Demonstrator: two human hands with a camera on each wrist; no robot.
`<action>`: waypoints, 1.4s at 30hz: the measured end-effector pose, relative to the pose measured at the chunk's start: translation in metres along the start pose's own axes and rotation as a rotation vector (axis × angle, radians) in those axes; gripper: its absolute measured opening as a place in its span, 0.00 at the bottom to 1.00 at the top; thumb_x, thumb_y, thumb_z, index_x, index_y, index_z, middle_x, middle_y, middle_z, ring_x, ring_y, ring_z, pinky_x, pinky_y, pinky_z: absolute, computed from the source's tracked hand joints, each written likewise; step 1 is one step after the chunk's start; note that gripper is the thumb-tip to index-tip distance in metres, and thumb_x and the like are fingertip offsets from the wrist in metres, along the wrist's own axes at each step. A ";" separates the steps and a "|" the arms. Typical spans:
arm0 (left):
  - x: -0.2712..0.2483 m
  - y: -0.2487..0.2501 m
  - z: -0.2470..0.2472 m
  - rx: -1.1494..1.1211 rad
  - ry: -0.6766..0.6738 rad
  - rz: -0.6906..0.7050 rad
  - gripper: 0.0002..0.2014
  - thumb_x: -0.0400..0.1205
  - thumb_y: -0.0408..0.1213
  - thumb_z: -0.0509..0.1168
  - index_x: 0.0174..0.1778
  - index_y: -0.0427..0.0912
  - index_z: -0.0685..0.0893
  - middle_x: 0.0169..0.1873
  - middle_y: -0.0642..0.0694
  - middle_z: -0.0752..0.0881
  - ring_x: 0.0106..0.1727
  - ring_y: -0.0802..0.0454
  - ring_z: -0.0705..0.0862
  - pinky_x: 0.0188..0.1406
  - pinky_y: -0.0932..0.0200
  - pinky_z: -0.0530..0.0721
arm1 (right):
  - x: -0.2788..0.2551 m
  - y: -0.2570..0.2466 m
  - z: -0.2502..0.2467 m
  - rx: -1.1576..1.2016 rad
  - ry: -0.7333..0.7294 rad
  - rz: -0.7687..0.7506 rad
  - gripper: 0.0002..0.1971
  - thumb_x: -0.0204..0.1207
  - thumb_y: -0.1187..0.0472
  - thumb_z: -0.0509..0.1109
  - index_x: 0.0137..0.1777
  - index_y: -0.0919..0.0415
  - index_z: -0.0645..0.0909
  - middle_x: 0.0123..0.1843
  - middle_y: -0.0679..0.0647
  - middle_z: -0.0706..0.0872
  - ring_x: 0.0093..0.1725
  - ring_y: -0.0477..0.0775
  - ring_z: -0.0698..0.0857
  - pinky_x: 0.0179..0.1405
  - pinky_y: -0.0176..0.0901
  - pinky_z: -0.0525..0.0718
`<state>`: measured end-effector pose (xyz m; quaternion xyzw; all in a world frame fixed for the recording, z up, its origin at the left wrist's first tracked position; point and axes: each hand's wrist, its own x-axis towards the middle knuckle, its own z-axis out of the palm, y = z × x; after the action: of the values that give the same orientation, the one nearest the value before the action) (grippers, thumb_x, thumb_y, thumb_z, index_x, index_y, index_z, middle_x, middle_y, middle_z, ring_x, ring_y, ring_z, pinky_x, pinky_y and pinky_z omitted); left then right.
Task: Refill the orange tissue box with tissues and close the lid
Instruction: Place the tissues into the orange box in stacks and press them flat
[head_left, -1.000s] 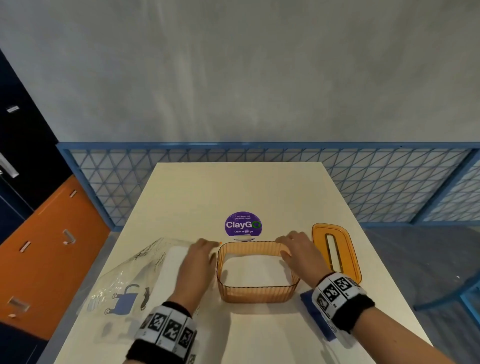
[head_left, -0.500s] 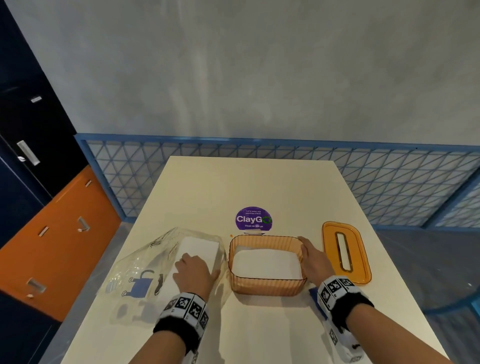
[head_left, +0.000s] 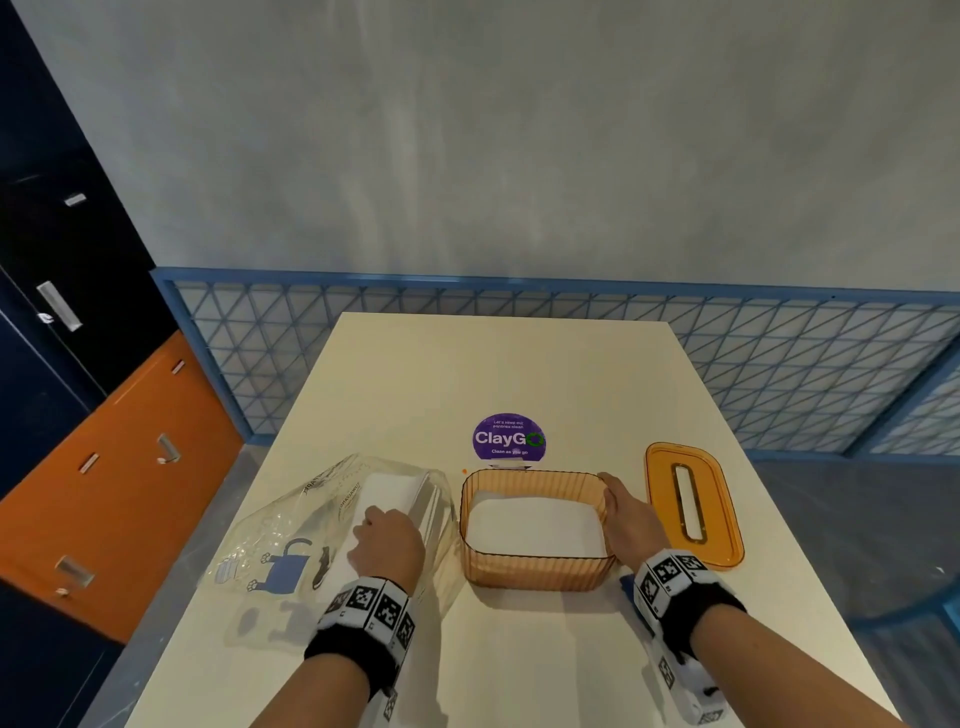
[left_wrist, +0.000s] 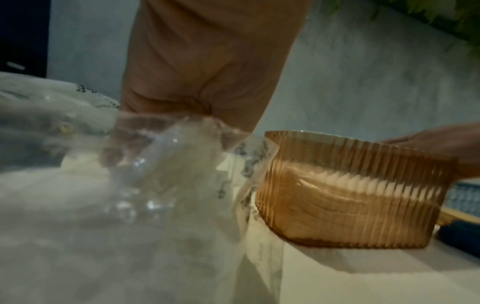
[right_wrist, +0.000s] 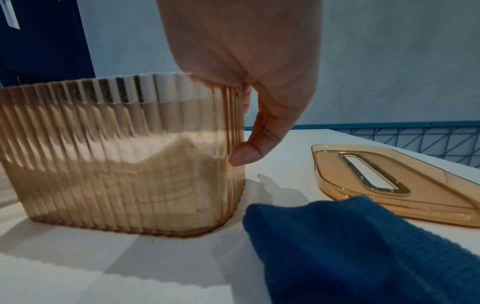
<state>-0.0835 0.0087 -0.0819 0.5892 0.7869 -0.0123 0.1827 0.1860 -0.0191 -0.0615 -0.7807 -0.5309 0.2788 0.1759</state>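
We are steadying the orange tissue box (head_left: 535, 569) mid-bench, right hand (head_left: 631, 525) gripping its right wall, left hand (head_left: 387, 545) curling inside the clear tissue bag (head_left: 291, 525), lid (head_left: 693, 506) lying rightward.

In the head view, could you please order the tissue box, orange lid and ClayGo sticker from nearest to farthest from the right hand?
From the right hand:
1. Tissue box, gripped at its right wall.
2. Orange lid, lying just right of it.
3. ClayGo sticker, beyond the box.

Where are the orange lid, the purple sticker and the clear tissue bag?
orange lid (head_left: 719, 512): head view, flat rim beside its slot.
purple sticker (head_left: 508, 437): head view, its middle.
clear tissue bag (head_left: 280, 540): head view, crumpled plastic.
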 end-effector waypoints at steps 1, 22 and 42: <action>0.000 0.001 0.000 0.016 -0.005 -0.007 0.15 0.84 0.35 0.54 0.66 0.37 0.73 0.67 0.39 0.71 0.68 0.42 0.74 0.63 0.48 0.80 | 0.000 0.000 0.000 0.001 -0.004 -0.001 0.22 0.88 0.56 0.45 0.80 0.52 0.60 0.55 0.65 0.86 0.42 0.56 0.79 0.45 0.43 0.78; 0.000 0.007 -0.007 0.075 -0.014 0.064 0.15 0.82 0.35 0.53 0.64 0.39 0.74 0.62 0.37 0.77 0.62 0.39 0.78 0.58 0.47 0.82 | 0.003 0.002 0.000 -0.006 -0.019 0.002 0.22 0.87 0.55 0.43 0.80 0.52 0.59 0.46 0.58 0.83 0.42 0.55 0.80 0.44 0.45 0.79; -0.074 0.012 -0.082 -0.132 0.327 0.583 0.29 0.79 0.30 0.57 0.78 0.49 0.66 0.75 0.44 0.71 0.76 0.44 0.69 0.73 0.47 0.69 | -0.029 -0.153 -0.039 0.921 -0.756 0.104 0.20 0.79 0.46 0.64 0.53 0.64 0.82 0.43 0.60 0.89 0.44 0.62 0.89 0.44 0.54 0.90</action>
<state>-0.0768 -0.0362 0.0191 0.7705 0.6033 0.1861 0.0879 0.0904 0.0117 0.0633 -0.4956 -0.3425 0.7471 0.2811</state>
